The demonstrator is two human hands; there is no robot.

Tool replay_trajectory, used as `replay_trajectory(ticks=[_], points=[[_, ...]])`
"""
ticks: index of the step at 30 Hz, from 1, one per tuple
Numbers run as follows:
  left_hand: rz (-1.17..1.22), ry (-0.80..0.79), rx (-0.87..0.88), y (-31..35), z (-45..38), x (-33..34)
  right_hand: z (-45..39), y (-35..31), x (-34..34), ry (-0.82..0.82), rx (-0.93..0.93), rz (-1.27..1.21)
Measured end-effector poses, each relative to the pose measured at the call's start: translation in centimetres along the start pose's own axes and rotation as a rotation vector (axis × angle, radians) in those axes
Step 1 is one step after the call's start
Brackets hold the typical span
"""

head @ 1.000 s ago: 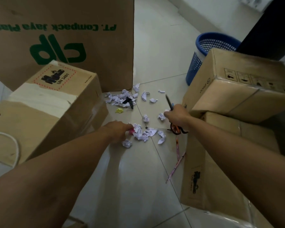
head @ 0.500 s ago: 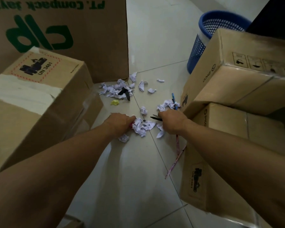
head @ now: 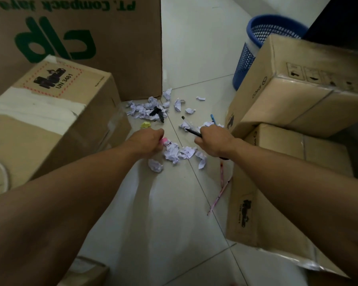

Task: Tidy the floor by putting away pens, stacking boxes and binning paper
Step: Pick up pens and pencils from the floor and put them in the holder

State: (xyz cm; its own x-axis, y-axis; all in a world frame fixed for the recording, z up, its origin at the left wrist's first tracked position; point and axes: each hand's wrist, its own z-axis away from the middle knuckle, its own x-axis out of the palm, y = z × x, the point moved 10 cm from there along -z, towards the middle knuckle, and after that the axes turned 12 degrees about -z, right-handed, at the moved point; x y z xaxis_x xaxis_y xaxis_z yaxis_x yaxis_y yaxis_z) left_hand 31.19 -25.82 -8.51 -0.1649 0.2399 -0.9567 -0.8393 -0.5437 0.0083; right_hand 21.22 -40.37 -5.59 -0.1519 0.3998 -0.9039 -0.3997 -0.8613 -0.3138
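Boxes (head: pixel 293 104) stand stacked at my right, blue bin (head: pixel 256 46) behind them, its inside hidden. Crumpled paper (head: pixel 174 151) litters the floor (head: pixel 163 213) between my outstretched arms. My left grip (head: pixel 147 141) curls on something pink; my right grip (head: pixel 213 141) holds a black pen (head: pixel 191 132).

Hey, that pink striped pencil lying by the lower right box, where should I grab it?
Pinch the pink pencil mid-shaft from above, coming from its left: it lies flat on the floor, close beside the cardboard box on its right.
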Motion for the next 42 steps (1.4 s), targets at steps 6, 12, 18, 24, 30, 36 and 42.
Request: replay_trajectory(ticks=[6,12,18,24,30,36,42], points=[[0.088,-0.067,0.009,1.0,0.3,-2.1,3.3,-0.6,0.7,0.094,0.259,-0.297],[0.055,-0.082,0.12,4.5,1.1,-3.4,11.9,1.6,8.2,0.316,0.731,-0.647],[0.012,-0.094,0.214,7.4,2.5,-3.5,15.3,4.1,9.6,0.426,0.896,-0.533],[0.016,-0.13,0.259,8.5,3.3,-2.7,16.4,5.4,11.8,0.306,0.957,-0.518],[0.1,-0.186,0.169,6.4,3.1,-2.7,15.5,4.2,11.1,0.41,0.798,-0.672],[0.378,-0.182,0.036,4.5,2.9,-3.0,13.5,4.8,7.9,0.499,0.831,-0.753],[0.632,-0.106,-0.031,4.4,1.9,-3.7,11.6,4.5,9.2,0.292,0.827,-0.6]])
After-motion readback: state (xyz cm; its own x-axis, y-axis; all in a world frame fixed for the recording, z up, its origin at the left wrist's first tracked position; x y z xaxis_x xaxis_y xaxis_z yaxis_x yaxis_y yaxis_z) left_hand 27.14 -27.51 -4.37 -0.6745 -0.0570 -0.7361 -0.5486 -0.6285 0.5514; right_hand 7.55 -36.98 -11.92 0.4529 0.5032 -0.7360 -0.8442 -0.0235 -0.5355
